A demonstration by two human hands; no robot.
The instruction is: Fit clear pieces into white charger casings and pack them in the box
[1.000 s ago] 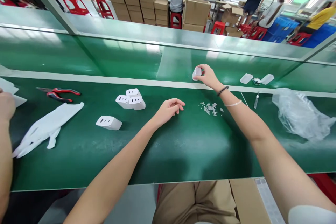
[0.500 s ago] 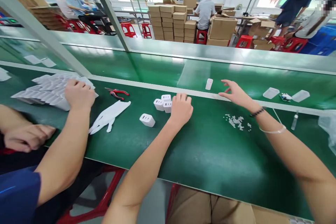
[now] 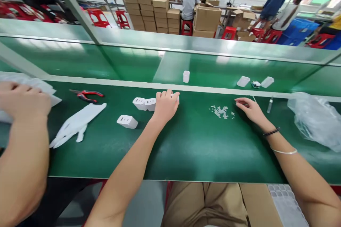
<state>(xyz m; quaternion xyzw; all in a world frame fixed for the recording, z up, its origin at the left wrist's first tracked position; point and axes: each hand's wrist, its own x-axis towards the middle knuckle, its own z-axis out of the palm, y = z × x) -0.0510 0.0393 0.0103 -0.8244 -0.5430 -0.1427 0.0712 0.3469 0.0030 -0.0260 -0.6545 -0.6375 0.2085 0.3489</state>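
Observation:
My left hand [image 3: 166, 106] is closed around a white charger [image 3: 176, 97], mostly hidden by the fingers. Beside it, two similar chargers [image 3: 145, 104] stand together on the green table, and another charger [image 3: 127, 121] stands nearer to me. Over on the right, my right hand [image 3: 249, 110] rests low with thumb and fingers drawn together; what they hold, if anything, is too small to make out. Just left of it lies a scatter of tiny whitish pieces [image 3: 221, 111]. A thin white stick [image 3: 254, 98] shows behind that hand.
A co-worker's hand [image 3: 22, 99] is over white items at far left. Red-handled pliers [image 3: 86, 94] and a white glove [image 3: 78, 122] lie nearby. White housings [image 3: 243, 81] sit beyond the white rail; a small tube [image 3: 270, 105] and plastic bag [image 3: 314, 120] lie right.
My view has turned right. My left hand has taken a charger from the group. The right hand has come down from near the rail to beside the tiny pieces, its fingers closing.

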